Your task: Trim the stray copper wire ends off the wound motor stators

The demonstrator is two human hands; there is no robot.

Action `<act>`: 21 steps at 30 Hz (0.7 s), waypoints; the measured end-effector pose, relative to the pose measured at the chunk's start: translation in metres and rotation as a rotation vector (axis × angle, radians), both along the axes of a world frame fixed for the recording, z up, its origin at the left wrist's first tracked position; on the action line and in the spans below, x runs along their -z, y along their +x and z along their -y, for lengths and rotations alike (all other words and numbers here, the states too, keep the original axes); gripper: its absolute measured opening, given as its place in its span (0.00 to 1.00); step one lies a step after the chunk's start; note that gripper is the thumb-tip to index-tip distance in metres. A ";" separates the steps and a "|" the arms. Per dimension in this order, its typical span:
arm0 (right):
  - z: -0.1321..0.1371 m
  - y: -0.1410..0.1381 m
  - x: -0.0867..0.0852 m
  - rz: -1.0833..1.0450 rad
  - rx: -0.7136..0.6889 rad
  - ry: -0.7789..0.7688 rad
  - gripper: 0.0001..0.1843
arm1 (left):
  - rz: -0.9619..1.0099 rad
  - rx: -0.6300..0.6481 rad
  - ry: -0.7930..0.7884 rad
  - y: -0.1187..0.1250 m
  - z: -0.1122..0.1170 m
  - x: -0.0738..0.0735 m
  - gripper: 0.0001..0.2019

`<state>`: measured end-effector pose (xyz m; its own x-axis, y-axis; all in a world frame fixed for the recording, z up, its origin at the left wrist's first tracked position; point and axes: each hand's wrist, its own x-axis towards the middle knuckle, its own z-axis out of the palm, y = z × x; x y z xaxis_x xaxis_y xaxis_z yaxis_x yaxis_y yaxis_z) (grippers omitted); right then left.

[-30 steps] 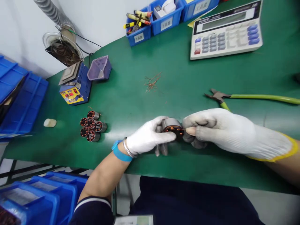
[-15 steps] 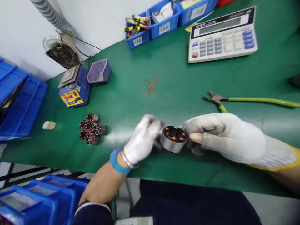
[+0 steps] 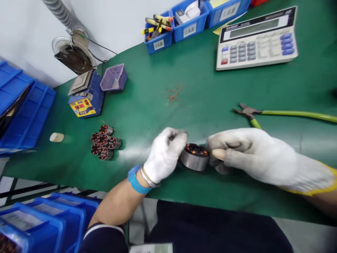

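A motor stator [image 3: 195, 161], a steel ring with orange copper windings and black insulation inside, is between my two gloved hands, low over the green bench. My left hand [image 3: 167, 151] is closed at its left side, with thumb and forefinger bent together near the upper rim; the tips of its other fingers are hidden. From the right, my right hand [image 3: 242, 153] grips the ring's edge with curled fingers, its bare thumb showing through the glove. Green-handled cutting pliers [image 3: 247, 111] lie beyond my right hand. Copper wire scraps [image 3: 173, 96] lie farther back.
Several similar stators [image 3: 104, 140] stand grouped at left. Behind them are a blue-and-yellow device [image 3: 86, 102], a purple tray [image 3: 114, 79] and a fan [image 3: 73, 59]. A calculator [image 3: 258, 42] and blue bins [image 3: 159, 44] line the back. More blue crates [image 3: 34, 225] stand below the bench's front edge.
The stator has tipped, so more of its steel side and less of its inside shows. My left hand has shifted slightly right and its fingers have moved up by the rim. The right hand is nearly unchanged.
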<state>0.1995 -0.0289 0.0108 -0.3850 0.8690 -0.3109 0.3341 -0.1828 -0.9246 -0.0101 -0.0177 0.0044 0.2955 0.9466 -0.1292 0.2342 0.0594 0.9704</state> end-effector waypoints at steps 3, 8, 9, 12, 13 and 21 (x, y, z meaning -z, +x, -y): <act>0.002 0.003 0.005 0.048 -0.026 0.028 0.28 | 0.009 0.350 -0.460 -0.002 -0.009 -0.001 0.27; -0.001 -0.001 0.010 -0.200 0.086 -0.213 0.25 | 0.260 0.163 0.026 -0.007 -0.009 -0.007 0.21; -0.001 -0.002 0.009 -0.234 0.086 -0.219 0.25 | 0.297 0.090 0.099 -0.007 -0.008 -0.008 0.22; 0.001 -0.002 0.008 -0.106 -0.003 -0.074 0.26 | 0.264 0.120 0.007 -0.005 -0.007 -0.010 0.22; 0.002 -0.001 0.009 -0.024 -0.034 -0.009 0.25 | 0.186 0.221 -0.055 -0.003 -0.007 -0.008 0.18; -0.011 0.000 0.027 -0.042 0.016 -0.211 0.26 | -0.385 0.256 0.546 0.003 -0.009 0.023 0.21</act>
<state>0.2000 -0.0181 -0.0165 -0.3880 0.7925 -0.4706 0.2912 -0.3790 -0.8784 -0.0071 -0.0088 -0.0189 0.5457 0.8129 0.2037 0.5074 -0.5139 0.6917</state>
